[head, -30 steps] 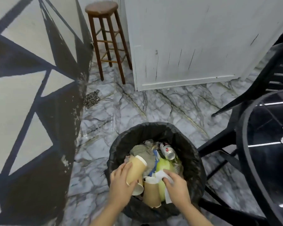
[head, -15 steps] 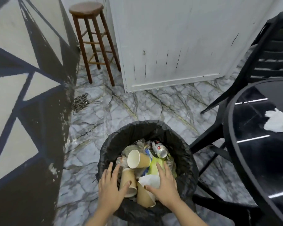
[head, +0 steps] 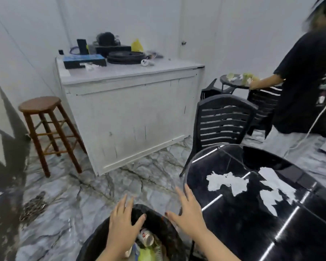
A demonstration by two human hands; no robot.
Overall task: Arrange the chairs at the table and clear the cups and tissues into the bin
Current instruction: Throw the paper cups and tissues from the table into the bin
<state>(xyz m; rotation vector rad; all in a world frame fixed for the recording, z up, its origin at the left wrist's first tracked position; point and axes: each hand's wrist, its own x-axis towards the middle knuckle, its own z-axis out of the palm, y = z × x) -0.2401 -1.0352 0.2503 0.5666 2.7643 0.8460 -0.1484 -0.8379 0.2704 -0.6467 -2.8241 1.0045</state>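
A black-lined bin (head: 94,240) stands at the bottom centre, with a drink can (head: 146,237) and green rubbish showing inside. My left hand (head: 123,226) hovers above the bin's rim, empty, fingers spread. My right hand (head: 188,216) is raised over the bin's right side, also empty and spread. To the right is a round glossy black table (head: 252,213) with white tissues (head: 226,182) lying flat on it. A black slatted chair (head: 222,123) stands at the table's far edge.
A white counter (head: 132,113) with clutter on top stands ahead, a wooden stool (head: 47,129) to its left. Another person in black (head: 301,80) stands at the far right beside a small round table (head: 235,81) and stacked black chairs (head: 262,104). A chain (head: 33,205) lies on the marble floor.
The cups and tissue left my hands and dropped into the bin. Both hands lifted out, open. My view swung up and right, revealing the counter top, the table and the other person.
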